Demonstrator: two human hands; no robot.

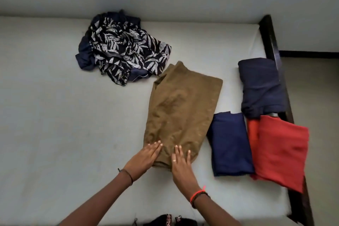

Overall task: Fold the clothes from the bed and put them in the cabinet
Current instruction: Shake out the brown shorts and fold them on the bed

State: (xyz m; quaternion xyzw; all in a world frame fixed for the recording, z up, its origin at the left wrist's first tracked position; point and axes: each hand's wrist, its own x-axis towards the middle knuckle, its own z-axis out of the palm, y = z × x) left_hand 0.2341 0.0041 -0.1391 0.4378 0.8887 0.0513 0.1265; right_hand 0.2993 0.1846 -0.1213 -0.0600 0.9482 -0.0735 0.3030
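Note:
An olive-brown garment point(181, 108) lies folded into a long strip on the white bed point(55, 115). My left hand point(145, 158) and my right hand point(180, 163) rest flat on its near end, fingers straight, side by side. A crumpled navy garment with a white leaf print point(122, 49) sits in a heap further back on the bed. Three folded pieces lie at the right: a navy one point(229, 143), a red one point(280, 150) and a dark navy one point(260, 86).
The bed's dark wooden frame point(271, 42) runs along the right side, with floor beyond it. A grey wall stands behind the bed. A dark cloth with patterned trim point(168, 221) shows at the bottom edge.

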